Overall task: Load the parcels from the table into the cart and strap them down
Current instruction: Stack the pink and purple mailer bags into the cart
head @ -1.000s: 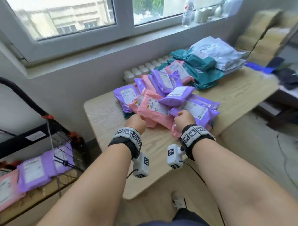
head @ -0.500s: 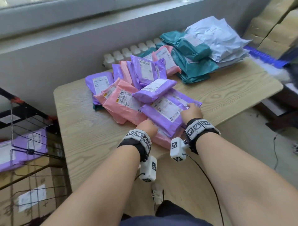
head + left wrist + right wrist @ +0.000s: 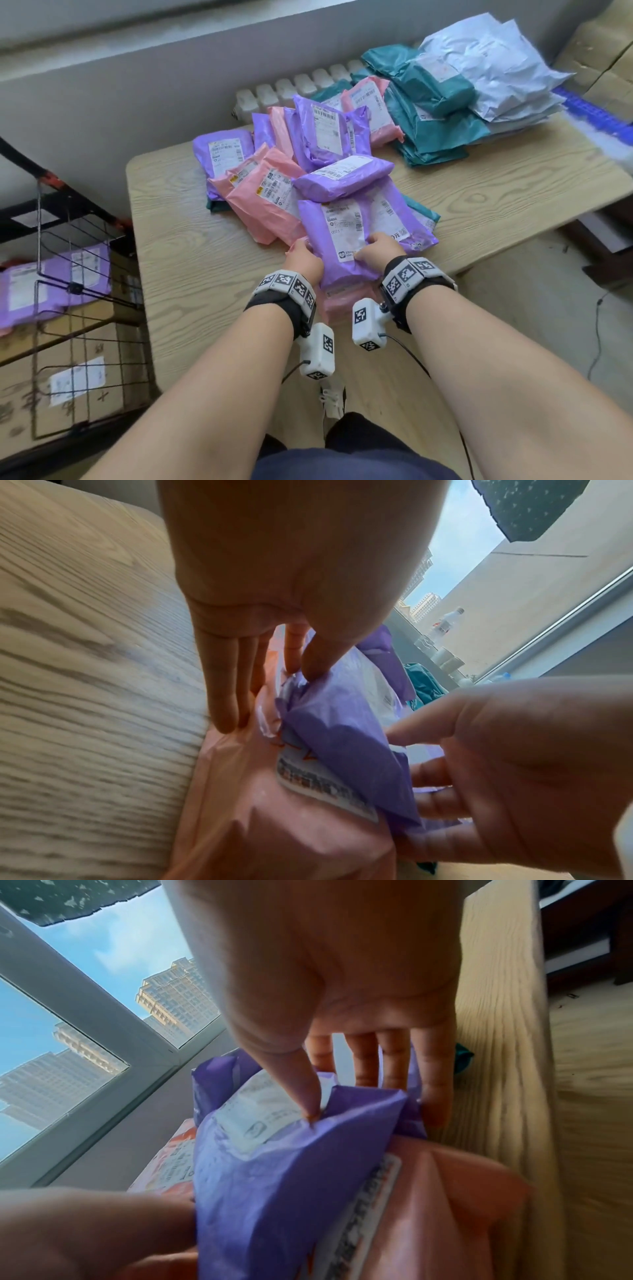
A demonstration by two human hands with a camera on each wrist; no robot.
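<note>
The bench (image 3: 191, 260) carries a heap of parcels near its front edge; the cart (image 3: 78, 274) stands to its left. A purple parcel (image 3: 346, 236) lies atop a pink parcel (image 3: 342, 301), between both hands: left hand (image 3: 305, 260) pinches its left edge, right hand (image 3: 380, 248) pinches its right edge

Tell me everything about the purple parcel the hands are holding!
The purple parcel is a soft, crinkly plastic mailer bag with a white printed label bearing barcodes. It lies flat at the table's near edge, atop a pink parcel. A smaller purple one rests on its far end. The left hand holds its left side and the right hand its right, thumbs pressing on top and fingers going underneath.
</note>
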